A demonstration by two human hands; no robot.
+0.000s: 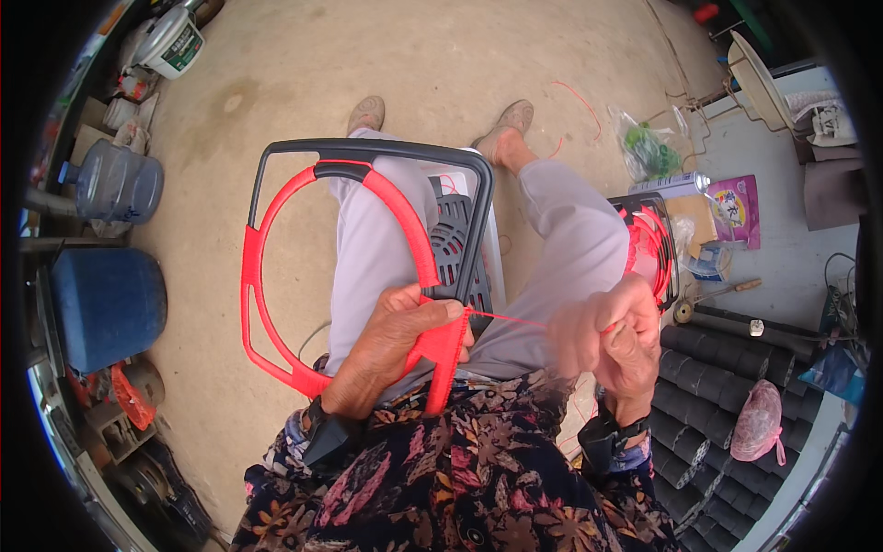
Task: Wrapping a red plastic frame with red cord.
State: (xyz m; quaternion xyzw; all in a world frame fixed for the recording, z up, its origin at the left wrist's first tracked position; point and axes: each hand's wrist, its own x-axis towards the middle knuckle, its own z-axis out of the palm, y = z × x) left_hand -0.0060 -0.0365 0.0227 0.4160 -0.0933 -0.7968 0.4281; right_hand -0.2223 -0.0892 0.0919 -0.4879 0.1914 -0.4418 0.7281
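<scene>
A black frame point(386, 145) with rounded corners, its inner ring largely covered in red wrapping point(396, 204), rests across my lap. My left hand point(397, 336) is closed around its lower right part, where a red band has a stitched-looking edge. From that edge a thin red cord point(506, 319) runs taut to my right hand point(614, 336). The right fingers are pinched together on the cord and partly blurred by motion. Whether they also hold a needle, I cannot tell. A bare stretch of black shows at the ring's top.
Beside my right knee stand more red-wrapped black frames point(651, 244). Rolled dark sheets point(708, 386) with a pink bag point(759, 421) lie at right. A purple packet point(734, 212) and metal can point(671, 184) sit nearby. Left are a water jug point(120, 182) and blue container point(110, 308).
</scene>
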